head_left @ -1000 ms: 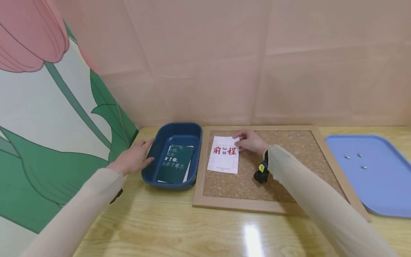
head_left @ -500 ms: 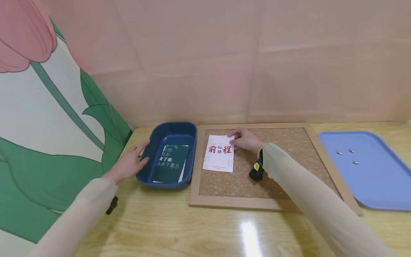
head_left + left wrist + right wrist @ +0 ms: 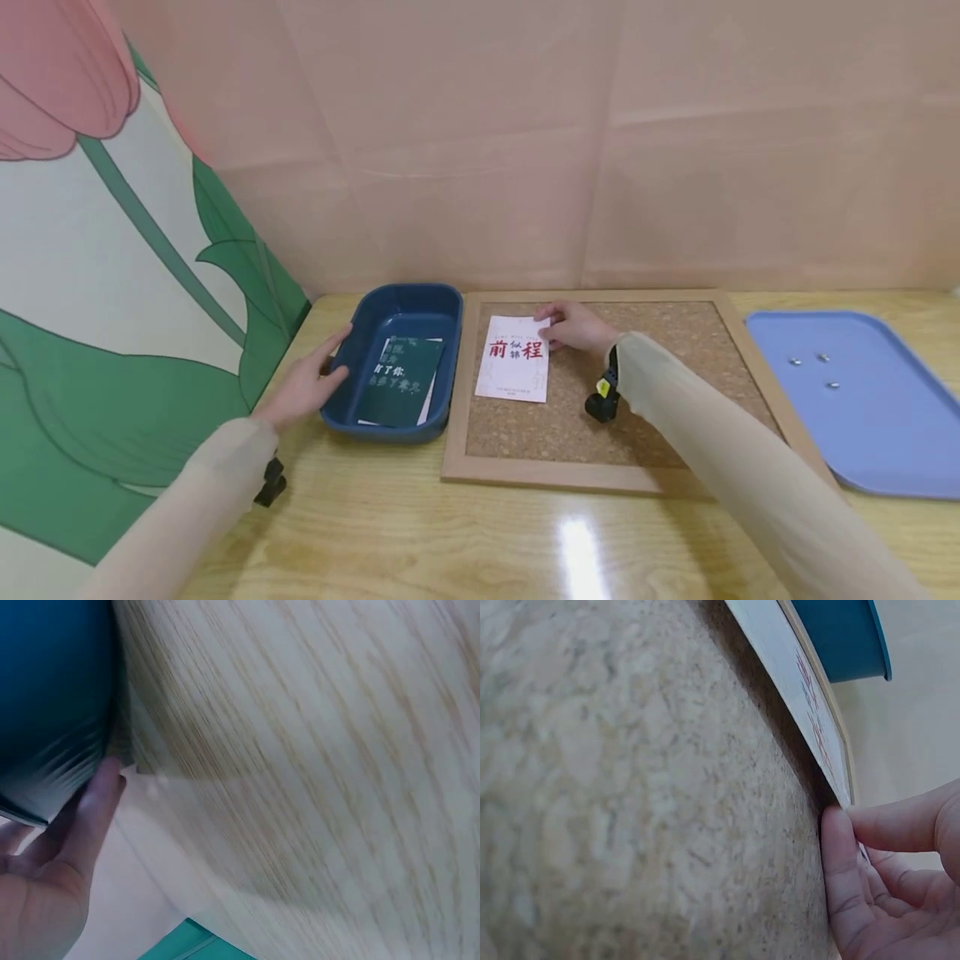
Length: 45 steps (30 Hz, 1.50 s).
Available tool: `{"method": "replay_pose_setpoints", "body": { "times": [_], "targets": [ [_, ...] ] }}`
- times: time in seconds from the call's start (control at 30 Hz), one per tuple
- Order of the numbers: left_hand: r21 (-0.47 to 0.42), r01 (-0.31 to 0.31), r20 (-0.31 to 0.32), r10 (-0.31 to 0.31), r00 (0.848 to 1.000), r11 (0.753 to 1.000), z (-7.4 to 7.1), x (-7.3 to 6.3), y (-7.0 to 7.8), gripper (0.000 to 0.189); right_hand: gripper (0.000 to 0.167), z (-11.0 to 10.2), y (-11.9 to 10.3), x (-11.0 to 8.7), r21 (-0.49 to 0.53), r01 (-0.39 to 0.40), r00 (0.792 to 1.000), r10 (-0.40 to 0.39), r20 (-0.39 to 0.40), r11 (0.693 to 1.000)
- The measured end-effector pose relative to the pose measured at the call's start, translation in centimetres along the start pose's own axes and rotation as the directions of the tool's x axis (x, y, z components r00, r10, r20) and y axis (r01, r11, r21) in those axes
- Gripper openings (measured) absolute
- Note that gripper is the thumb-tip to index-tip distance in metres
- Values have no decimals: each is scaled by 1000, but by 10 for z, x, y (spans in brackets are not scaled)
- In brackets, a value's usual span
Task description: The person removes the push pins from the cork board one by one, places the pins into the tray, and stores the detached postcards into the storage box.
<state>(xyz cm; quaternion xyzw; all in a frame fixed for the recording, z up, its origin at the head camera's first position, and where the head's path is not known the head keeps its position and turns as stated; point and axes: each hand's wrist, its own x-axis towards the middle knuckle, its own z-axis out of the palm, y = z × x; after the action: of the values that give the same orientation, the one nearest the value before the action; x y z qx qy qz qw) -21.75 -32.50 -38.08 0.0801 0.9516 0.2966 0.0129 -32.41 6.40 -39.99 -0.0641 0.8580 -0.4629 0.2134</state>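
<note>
A white card [image 3: 512, 371] with red and dark characters lies over the left part of the framed cork board [image 3: 570, 437]. My right hand [image 3: 576, 327] pinches its upper right edge between thumb and finger. In the right wrist view the card [image 3: 799, 694] slants just off the cork, with a shadow beneath it. My left hand [image 3: 302, 385] rests at the left side of a dark blue bin [image 3: 341, 421], its fingers extended along the rim. In the left wrist view the fingertips of the left hand [image 3: 56, 881] touch the bin's outer wall. Inside the bin lie dark green cards [image 3: 401, 383] with white lettering.
Right of the board, a light blue tray [image 3: 885, 425] holds several small metal pins [image 3: 823, 357]. Everything stands on a wooden table [image 3: 420, 525]. A pink cloth [image 3: 480, 150] backs it, and a tulip-printed panel [image 3: 150, 333] borders the left.
The camera has shifted slightly, so the scene sits a little further left. My right hand keeps its pinch on the card, and my left hand stays at the bin.
</note>
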Motion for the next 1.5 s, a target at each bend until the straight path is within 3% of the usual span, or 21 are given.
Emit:
{"method": "replay_pose_setpoints", "body": {
  "times": [0.2, 0.47, 0.87, 1.17, 1.5],
  "targets": [
    [-9, 40, -4, -40, 999, 999, 3, 2, 3, 63, 34, -5, -2, -1, -36, 8, 1000, -7, 14, 999],
    [-40, 21, 2, -21, 1000, 999, 16, 15, 7, 63, 37, -16, 7, -7, 17, -50, 999, 50, 10, 999],
    [-38, -8, -21, 7, 1000, 999, 15, 11, 10, 62, 39, -19, -4, -15, 124, -79, 997, 81, -8, 989],
    [-33, -16, -33, 15, 999, 999, 16, 11, 8, 61, 41, -29, -12, -14, 146, -4, 996, 17, -89, 989],
    [-37, 6, -32, -7, 999, 999, 17, 13, 6, 61, 41, -38, -25, -22, 128, 3, 996, 9, -89, 992]
  ]
}}
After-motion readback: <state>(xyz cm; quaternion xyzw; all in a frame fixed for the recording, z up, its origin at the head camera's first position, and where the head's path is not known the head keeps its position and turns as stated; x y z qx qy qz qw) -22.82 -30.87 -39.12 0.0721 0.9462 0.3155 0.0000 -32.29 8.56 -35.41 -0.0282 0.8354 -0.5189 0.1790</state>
